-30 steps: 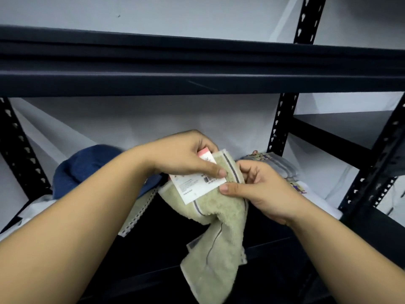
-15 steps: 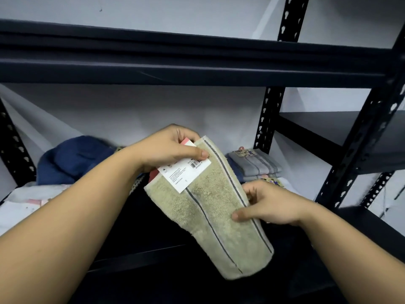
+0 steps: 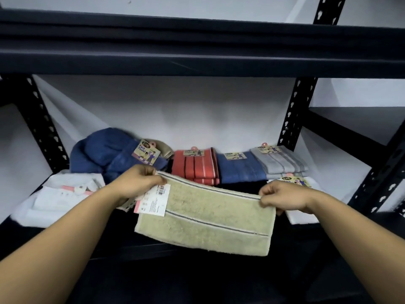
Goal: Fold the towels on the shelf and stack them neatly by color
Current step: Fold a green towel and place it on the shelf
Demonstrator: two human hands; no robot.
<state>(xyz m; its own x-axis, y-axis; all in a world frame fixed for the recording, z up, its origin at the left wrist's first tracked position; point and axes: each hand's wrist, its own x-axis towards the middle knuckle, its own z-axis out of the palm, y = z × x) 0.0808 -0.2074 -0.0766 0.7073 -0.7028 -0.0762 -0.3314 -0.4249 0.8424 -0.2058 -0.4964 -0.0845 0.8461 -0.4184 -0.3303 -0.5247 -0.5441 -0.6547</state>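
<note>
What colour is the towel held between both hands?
Beige towel with thin grey stripes, seen in the head view.

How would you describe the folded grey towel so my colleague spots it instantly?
On the black shelf, a row of folded towels lines the white back wall. The grey towel ends it at right, beside the blue towel, the only pale grey one.

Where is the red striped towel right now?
In the head view, the red striped towel lies folded at the shelf's back centre, between the crumpled blue towel on its left and the folded blue towel on its right.
</note>
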